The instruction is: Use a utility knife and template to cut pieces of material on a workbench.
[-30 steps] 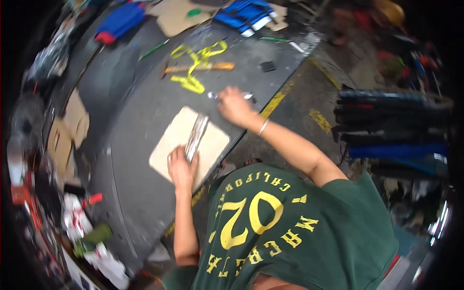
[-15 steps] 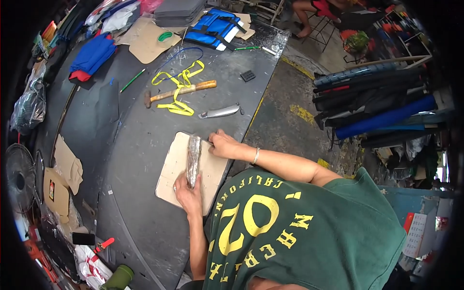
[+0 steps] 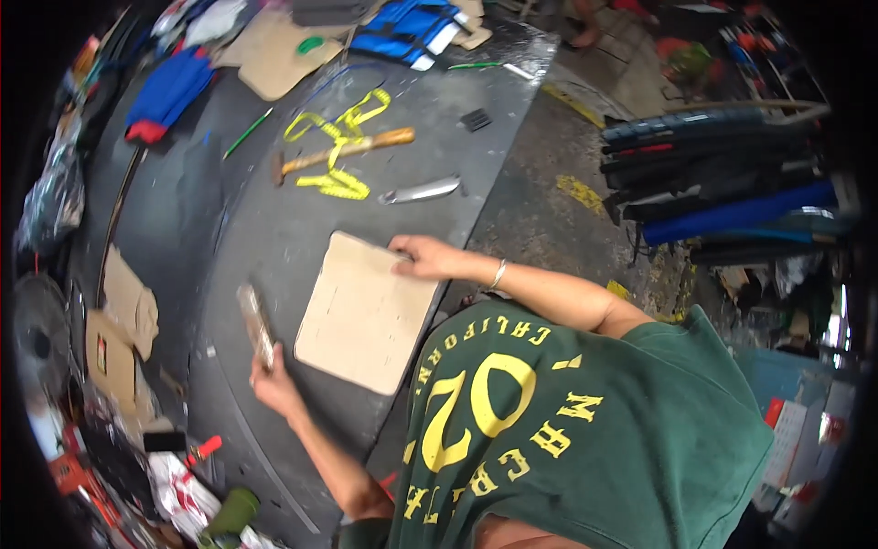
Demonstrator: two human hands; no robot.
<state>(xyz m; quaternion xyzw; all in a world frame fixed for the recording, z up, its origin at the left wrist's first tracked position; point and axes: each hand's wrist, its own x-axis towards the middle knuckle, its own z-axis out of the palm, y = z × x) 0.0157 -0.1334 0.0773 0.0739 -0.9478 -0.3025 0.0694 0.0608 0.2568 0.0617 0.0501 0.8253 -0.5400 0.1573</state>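
My left hand [image 3: 277, 388] is closed around one end of a narrow bar [image 3: 257, 322] that looks wrapped in clear plastic. The bar is off to the left of a tan cardboard piece [image 3: 364, 316] with rounded corners, apart from it. At the cardboard's far right corner, my right hand [image 3: 430, 259] has its fingers curled over the edge, gripping it. The cardboard lies at the near edge of the dark table [image 3: 229, 238]. Motion blurs the bar and left hand slightly.
Beyond the cardboard lie a cutter knife [image 3: 422, 191], a hammer [image 3: 347, 156] and a tangled yellow measuring tape [image 3: 343, 183]. Blue bags [image 3: 407, 32] and folded blue cloth [image 3: 169, 91] sit farther back. Rolls of material [image 3: 722, 174] stand on the right, past the table's edge.
My left hand has lifted the bar off the cardboard and carried it left. My right hand stays at the cardboard's corner, its fingers now farther over the edge. The view has shifted slightly.
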